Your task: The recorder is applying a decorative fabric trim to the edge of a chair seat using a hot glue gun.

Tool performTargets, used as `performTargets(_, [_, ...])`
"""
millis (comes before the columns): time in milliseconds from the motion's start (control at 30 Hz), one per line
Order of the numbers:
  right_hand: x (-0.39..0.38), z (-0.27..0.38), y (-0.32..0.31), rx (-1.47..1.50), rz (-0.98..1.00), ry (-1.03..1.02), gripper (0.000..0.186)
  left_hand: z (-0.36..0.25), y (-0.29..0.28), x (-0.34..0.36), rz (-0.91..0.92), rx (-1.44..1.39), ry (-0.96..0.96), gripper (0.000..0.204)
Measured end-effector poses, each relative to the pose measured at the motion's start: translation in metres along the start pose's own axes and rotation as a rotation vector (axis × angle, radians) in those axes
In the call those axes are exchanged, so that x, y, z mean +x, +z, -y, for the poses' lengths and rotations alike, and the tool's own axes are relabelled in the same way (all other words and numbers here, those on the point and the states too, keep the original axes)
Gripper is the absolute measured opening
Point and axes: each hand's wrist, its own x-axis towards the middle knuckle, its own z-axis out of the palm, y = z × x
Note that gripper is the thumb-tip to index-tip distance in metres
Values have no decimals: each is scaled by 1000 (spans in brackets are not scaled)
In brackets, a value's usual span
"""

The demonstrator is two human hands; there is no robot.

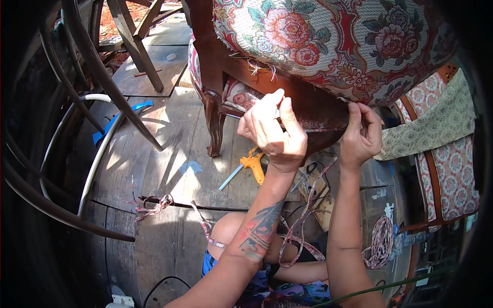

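Observation:
In front of me is a wooden chair seat covered in floral tapestry, its lower edge frayed, with loose white threads hanging from it. My right hand pinches the cover's lower edge between thumb and fingers. Just below the frayed edge, my left hand is closed, fingers curled and thumb up; whatever it may hold is too small to make out. A long patterned piping cord trails from below my right hand past my legs. Under the seat shows a carved wooden chair leg.
On the plank floor lie a yellow glue gun and scissors. A coil of piping sits at right, by another floral upholstered piece. Dark curved wooden bars stand at left near blue tape.

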Motion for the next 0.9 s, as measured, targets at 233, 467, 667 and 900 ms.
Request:
performTargets(233, [5,4,0,-6,10,-43,12,-17,-4,-13,224,-172,-13,13])
performTargets(467, [9,5,-3,27,-2,-72,14,-20,15,-15,250,-323,101,22])
performTargets(667, [11,2,-4,48,-7,-94,14,-24,25,-19,247,-318,98,23])
performTargets(900, [13,4,-5,45,-4,-94,13,-29,29,-19,253,-313,-13,23])
